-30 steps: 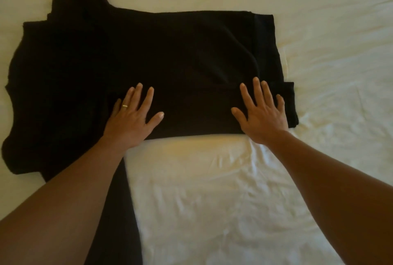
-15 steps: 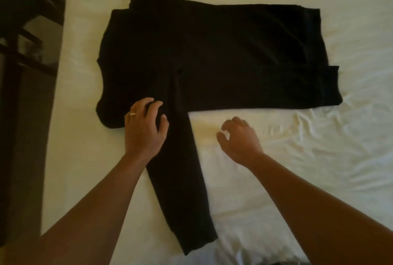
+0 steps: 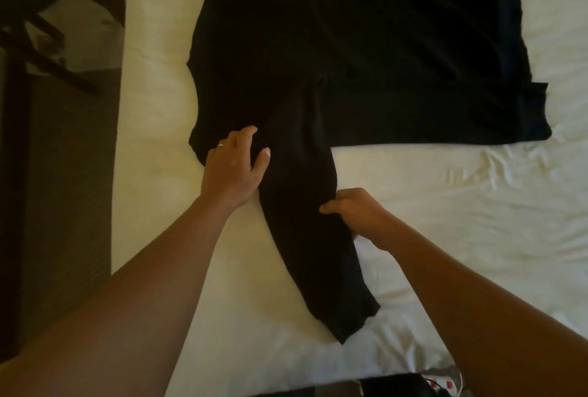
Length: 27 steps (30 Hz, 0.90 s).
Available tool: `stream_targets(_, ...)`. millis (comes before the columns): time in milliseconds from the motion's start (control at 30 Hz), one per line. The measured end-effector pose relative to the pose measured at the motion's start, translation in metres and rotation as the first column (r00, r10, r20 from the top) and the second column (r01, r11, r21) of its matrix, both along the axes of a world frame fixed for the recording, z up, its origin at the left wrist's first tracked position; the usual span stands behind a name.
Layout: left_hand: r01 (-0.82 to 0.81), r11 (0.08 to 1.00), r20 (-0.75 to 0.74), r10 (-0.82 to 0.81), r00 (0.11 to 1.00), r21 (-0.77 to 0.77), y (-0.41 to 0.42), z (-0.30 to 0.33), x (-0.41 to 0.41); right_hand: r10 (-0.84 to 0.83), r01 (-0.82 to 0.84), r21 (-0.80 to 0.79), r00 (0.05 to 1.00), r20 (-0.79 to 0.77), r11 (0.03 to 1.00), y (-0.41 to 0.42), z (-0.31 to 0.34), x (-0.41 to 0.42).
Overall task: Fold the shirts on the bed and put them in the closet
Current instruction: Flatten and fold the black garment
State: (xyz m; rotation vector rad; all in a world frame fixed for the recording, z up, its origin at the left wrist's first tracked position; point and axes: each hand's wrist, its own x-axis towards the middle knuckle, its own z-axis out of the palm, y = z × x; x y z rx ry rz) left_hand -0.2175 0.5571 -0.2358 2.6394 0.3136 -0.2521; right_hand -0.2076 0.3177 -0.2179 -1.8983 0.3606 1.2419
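1. The black shirt [image 3: 366, 56] lies flat on the bed [image 3: 461, 221], on the white sheet, with its body stretched toward the right side and already folded along the near edge
2. One long sleeve [image 3: 305, 221] of the shirt goes from the body down toward the person, a little diagonal, and its cuff ends near the lower middle of the view
3. Another part of the shirt goes out of the view at the top edge
4. The left hand [image 3: 234, 167] rests on the shirt where the sleeve meets the body; its fingers are a little bent and spread, pressing on the cloth, and they do not close around it. A ring is on one finger
5. The right hand [image 3: 356, 212] is at the right edge of the sleeve, about halfway along it; the thumb and the curled fingers pinch the cloth of the sleeve
6. Both forearms are bare and come in from the bottom corners
7. To the left of the bed there is a dark floor [image 3: 63, 173] and some dark wooden furniture [image 3: 38, 30], not clear what kind
8. At the bottom edge a dark object [image 3: 391, 385] is partly in view, too cut off to tell what it is
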Motion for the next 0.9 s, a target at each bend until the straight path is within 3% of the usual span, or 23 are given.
stream_targets(100, -0.038, 0.997, -0.069, 0.033, 0.997, -0.07, 0.007, 0.006, 0.016, -0.228, 0.229, 0.073, 0.973, -0.013, 0.971, 0.015, 0.011, 0.012)
stream_targets(200, -0.24, 0.917, -0.132, 0.208, 0.969, -0.319, 0.015, 0.006, 0.036, -0.356, 0.362, 0.139, 0.932, -0.072, 0.922, 0.034, 0.031, 0.036)
stream_targets(333, -0.558, 0.56, -0.293, 0.495, 0.818, -0.612, 0.037, 0.009, 0.059, -0.353, 0.378, 0.29, 0.926, -0.136, 0.879, 0.072, 0.07, 0.094)
stream_targets(433, -0.703, 0.313, -0.421, 0.623, 0.659, -0.638, 0.049, 0.013, 0.07, -0.464, 0.455, 0.392, 0.882, -0.077, 0.8, 0.106, 0.092, 0.166)
stream_targets(467, -0.717, 0.297, -0.42, 0.646, 0.637, -0.63, 0.052, 0.015, 0.075, -0.534, 0.494, 0.474, 0.843, -0.058, 0.729, 0.119, 0.101, 0.195)
stream_targets(533, -0.701, 0.341, -0.376, 0.655, 0.655, -0.626, 0.058, 0.013, 0.079, -0.641, 0.504, 0.638, 0.767, -0.02, 0.582, 0.138, 0.118, 0.244)
stream_targets(567, -0.685, 0.366, -0.355, 0.649, 0.673, -0.63, 0.058, 0.013, 0.079, -0.663, 0.474, 0.679, 0.748, 0.026, 0.561, 0.143, 0.124, 0.262)
stream_targets(633, -0.645, 0.459, -0.303, 0.617, 0.726, -0.611, 0.056, 0.013, 0.077, -0.658, 0.395, 0.634, 0.712, 0.247, 0.665, 0.145, 0.126, 0.281)
stream_targets(700, -0.584, 0.597, -0.248, 0.551, 0.797, -0.551, 0.048, 0.014, 0.074, -0.534, 0.309, 0.468, 0.691, 0.488, 0.828, 0.139, 0.107, 0.278)
stream_targets(767, -0.558, 0.652, -0.224, 0.527, 0.82, -0.514, 0.038, 0.016, 0.072, -0.297, 0.184, 0.239, 0.716, 0.632, 0.953, 0.127, 0.074, 0.256)
stream_targets(833, -0.562, 0.652, -0.216, 0.536, 0.816, -0.509, 0.032, 0.015, 0.072, -0.045, 0.049, 0.013, 0.731, 0.681, 0.999, 0.11, 0.041, 0.229)
stream_targets(900, -0.527, 0.715, -0.226, 0.479, 0.848, -0.459, 0.034, 0.01, 0.072, 0.096, -0.034, -0.104, 0.723, 0.684, 0.994, 0.096, 0.018, 0.203)
